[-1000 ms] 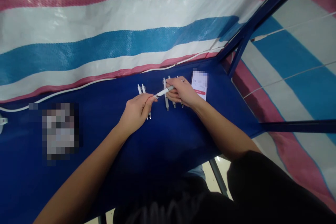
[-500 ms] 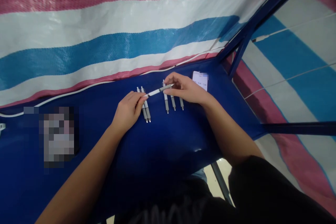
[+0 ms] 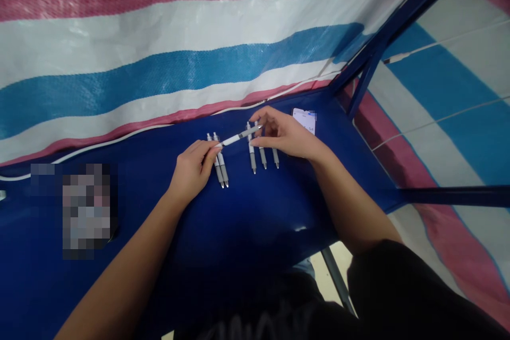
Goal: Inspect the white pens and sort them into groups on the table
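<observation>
A white pen with a grey grip (image 3: 235, 139) is raised above the blue table, its tip pointing right. My left hand (image 3: 194, 166) pinches its rear end between thumb and fingers. My right hand (image 3: 279, 132) is at the tip end, thumb and fingers apart, with the tip between them. Two similar pens (image 3: 222, 169) lie side by side below my left hand. Three more pens (image 3: 252, 159) lie spaced apart beneath my right hand, which partly covers them.
A phone with a lit screen (image 3: 305, 120) lies behind my right wrist. A pixelated object (image 3: 87, 212) sits on the blue table (image 3: 247, 234) at the left. A white cable (image 3: 155, 128) runs along the back edge, before a striped sheet (image 3: 179, 71).
My right fingers have spread from the tip of the held pen, and the hand has risen slightly. My left hand still holds the pen's rear end.
</observation>
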`<state>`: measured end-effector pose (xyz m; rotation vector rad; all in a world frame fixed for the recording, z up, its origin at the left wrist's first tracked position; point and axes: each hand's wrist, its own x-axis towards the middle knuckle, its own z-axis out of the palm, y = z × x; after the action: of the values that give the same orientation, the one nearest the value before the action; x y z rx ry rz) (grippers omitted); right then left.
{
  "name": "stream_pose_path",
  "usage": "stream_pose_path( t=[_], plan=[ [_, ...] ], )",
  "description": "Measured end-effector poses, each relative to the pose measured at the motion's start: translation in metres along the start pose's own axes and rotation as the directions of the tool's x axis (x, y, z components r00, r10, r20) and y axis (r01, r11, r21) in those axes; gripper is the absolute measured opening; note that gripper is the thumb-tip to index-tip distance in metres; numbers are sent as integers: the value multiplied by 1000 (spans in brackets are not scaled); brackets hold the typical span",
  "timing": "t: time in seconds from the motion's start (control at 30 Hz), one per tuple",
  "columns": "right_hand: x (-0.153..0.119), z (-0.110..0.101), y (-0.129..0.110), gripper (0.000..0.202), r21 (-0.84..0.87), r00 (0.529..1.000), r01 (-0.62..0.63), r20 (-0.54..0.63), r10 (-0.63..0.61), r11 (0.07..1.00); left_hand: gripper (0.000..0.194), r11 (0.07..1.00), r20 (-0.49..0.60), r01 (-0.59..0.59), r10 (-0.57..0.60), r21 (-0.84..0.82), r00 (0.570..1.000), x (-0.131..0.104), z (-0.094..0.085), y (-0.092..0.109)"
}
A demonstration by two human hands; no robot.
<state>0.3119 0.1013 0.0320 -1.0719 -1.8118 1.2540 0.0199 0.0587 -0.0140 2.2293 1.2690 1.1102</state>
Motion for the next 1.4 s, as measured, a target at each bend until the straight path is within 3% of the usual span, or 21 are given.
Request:
stream_pose_path(
  t=[0.17,0.27,0.63,0.8,1.17,1.4],
  plan=[
    [-1,2,-5,51,-50,999,-32,-31,31,998,28,1000,-14,-9,9,-8,1000,0,1,0],
    [2,4,-4,45,62,996,22,-82,-17,998,26,1000,-27,-2,1,-20,1000,0,0,1],
    [12,8,4,46,386,951,131,-308,-7,913,23,993,-23,67,-70,-98,997,0,-1,5],
    [13,9,4,50,389,920,135,-391,31,911,21,980,-22,138,-142,-142,990,-2,-1,5],
    [16,-5,7,49,294,865,161,-502,9,942,21,984,-36,109,-115,-141,993,-2,-1,7],
    [19,-13,21,55,305,842,203,-540,-7,931,20,969,-30,181,-189,-168,982,-1,-1,6]
  ],
)
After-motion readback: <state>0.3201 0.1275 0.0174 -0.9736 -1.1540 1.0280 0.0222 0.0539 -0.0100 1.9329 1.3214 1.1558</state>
